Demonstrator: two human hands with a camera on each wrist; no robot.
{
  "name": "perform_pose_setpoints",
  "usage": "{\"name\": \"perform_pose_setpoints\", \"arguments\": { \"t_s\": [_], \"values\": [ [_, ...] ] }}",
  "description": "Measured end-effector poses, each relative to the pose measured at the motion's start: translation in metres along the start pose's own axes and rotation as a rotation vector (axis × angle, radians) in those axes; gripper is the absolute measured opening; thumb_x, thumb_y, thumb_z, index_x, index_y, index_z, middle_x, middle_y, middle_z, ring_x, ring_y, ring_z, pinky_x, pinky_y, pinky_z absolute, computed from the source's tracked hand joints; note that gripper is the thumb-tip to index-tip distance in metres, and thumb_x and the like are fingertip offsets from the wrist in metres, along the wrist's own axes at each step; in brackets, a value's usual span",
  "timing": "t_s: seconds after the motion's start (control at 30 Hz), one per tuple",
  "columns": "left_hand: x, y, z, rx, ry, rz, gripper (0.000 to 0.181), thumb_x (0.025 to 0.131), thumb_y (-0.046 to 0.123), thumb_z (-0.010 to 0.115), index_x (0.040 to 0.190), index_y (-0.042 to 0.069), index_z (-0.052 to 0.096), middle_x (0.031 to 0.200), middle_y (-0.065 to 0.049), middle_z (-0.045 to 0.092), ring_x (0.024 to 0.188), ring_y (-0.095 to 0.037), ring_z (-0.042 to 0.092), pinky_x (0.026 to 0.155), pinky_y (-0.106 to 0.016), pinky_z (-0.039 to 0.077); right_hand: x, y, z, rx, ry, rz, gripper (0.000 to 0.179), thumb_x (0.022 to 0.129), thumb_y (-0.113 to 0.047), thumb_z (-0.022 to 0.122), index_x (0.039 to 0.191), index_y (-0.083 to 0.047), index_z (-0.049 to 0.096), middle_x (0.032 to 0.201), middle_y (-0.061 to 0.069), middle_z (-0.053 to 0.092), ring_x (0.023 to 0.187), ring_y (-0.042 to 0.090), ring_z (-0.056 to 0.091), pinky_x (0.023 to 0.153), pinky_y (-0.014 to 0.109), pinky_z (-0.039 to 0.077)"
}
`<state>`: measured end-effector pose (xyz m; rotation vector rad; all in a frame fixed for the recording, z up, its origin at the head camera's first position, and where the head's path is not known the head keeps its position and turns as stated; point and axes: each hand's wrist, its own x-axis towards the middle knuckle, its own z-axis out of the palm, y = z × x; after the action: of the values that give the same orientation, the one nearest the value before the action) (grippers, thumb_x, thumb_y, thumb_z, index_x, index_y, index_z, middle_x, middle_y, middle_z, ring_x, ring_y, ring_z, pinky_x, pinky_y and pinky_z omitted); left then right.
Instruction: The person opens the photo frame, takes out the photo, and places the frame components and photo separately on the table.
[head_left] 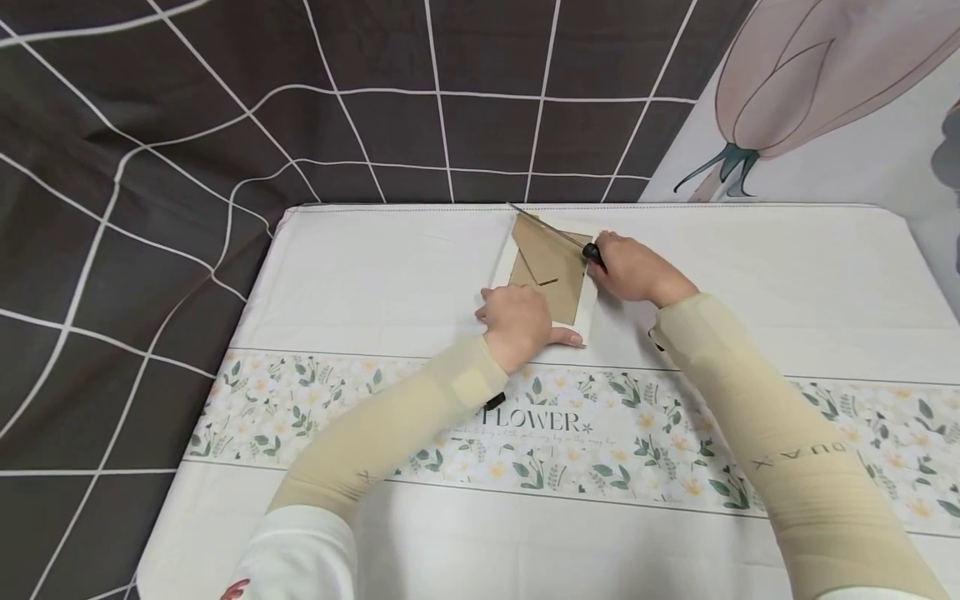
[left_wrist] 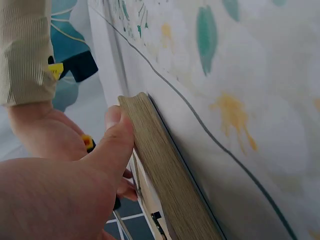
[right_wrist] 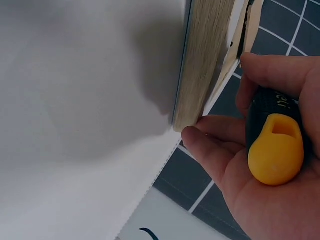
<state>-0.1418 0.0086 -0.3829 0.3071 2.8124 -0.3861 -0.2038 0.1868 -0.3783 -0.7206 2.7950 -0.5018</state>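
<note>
A picture frame (head_left: 588, 321) lies back side up on the table, its brown backing board (head_left: 566, 292) showing with an angled stand flap cut into it. My left hand (head_left: 517, 321) holds the near left corner, thumb along the near edge; the left wrist view shows that thumb against the wood-grain side (left_wrist: 160, 155). In my right hand (head_left: 633, 268) is a screwdriver (head_left: 592, 252) with a black and yellow handle (right_wrist: 276, 155). Its long thin shaft slants over the far part of the backing toward the upper left. Right fingertips touch the frame's side (right_wrist: 200, 65).
A white tablecloth (head_left: 375, 283) with a printed flower band (head_left: 570, 475) covers the table. Dark grid-patterned cloth (head_left: 487, 133) hangs behind the far edge and at the left. A pale panel with a large pink flower (head_left: 787, 92) stands at the back right.
</note>
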Motion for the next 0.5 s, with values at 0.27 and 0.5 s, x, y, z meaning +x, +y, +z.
{"name": "perform_pose_setpoints", "arguments": {
  "t_s": [0.27, 0.5],
  "values": [
    [-0.005, 0.017, 0.002, 0.043, 0.07, -0.057, 0.111, 0.063, 0.101, 0.033, 0.103, 0.009, 0.08, 0.101, -0.026, 0.073, 0.099, -0.043, 0.071, 0.063, -0.044, 0.062, 0.007, 0.005, -0.001, 0.004, -0.016, 0.013, 0.019, 0.1, -0.008, 0.053, 0.105, 0.01, 0.05, 0.09, 0.02, 0.053, 0.08, 0.034, 0.053, 0.074, 0.05, 0.046],
    [-0.003, 0.025, -0.004, -0.003, 0.058, -0.125, 0.109, 0.06, 0.101, 0.039, 0.104, 0.01, 0.079, 0.102, -0.023, 0.073, 0.099, -0.042, 0.071, 0.062, -0.045, 0.062, 0.012, 0.009, -0.001, 0.009, -0.031, 0.003, 0.017, 0.101, -0.009, 0.052, 0.105, 0.007, 0.05, 0.089, 0.019, 0.053, 0.081, 0.033, 0.053, 0.074, 0.049, 0.046]
  ]
}}
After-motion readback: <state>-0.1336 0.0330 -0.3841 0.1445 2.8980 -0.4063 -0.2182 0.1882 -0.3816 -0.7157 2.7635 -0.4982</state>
